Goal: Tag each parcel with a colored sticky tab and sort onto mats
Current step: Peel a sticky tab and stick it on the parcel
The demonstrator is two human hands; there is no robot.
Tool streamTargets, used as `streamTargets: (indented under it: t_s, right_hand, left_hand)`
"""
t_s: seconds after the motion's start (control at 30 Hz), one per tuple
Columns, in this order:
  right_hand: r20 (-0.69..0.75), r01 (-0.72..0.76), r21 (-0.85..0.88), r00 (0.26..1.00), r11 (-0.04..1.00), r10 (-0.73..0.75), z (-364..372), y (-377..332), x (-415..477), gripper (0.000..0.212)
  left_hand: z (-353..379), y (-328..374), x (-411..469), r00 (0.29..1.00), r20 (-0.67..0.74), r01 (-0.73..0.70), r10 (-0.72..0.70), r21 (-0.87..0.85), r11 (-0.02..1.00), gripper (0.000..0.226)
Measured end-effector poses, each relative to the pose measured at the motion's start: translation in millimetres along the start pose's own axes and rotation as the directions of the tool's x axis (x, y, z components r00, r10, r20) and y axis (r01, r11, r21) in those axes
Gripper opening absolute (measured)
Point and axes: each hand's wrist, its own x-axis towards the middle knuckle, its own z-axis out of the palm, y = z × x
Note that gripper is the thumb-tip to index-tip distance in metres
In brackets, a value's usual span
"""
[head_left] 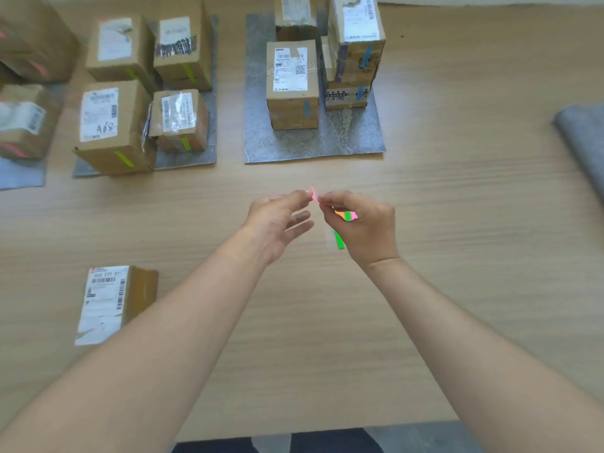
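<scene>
My left hand [277, 220] pinches a pink sticky tab [313, 193] between thumb and forefinger above the middle of the table. My right hand [362, 223] grips the pad of sticky tabs [347, 216], with orange, green and pink strips showing and a green tab [339, 239] hanging below it. An untagged parcel [114, 300] with a white label lies at the near left. One grey mat [196, 155] holds several parcels with green tabs. Another mat [313, 142] holds parcels with blue tabs. At the far left, parcels with pink tabs [23, 125] stand on a third mat [19, 174].
A folded grey mat [581, 135] lies at the right edge of the wooden table [457, 223]. The table's near edge runs along the bottom, with my legs below it.
</scene>
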Motion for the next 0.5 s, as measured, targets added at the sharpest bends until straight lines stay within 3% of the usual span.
streamTargets:
  t_s: [0.2, 0.33, 0.5]
  right_hand:
    - [0.077, 0.022, 0.032, 0.997, 0.999, -0.025, 22, -42, -18, 0.025]
    - [0.089, -0.013, 0.043, 0.996, 0.999, 0.009, 45, -75, -33, 0.04]
    - [0.042, -0.111, 0.095, 0.993, 0.989, 0.107, 91, -127, -69, 0.04]
  left_hand:
    - [-54, 6, -28, 0.996, -0.022, -0.082, 0.082, 0.005, 0.997, 0.038]
    - [-102, 6, -45, 0.984, -0.009, -0.176, 0.177, 0.062, 0.982, 0.019]
    - [-182, 1, -67, 0.959, 0.041, -0.283, 0.28, 0.182, 0.942, 0.011]
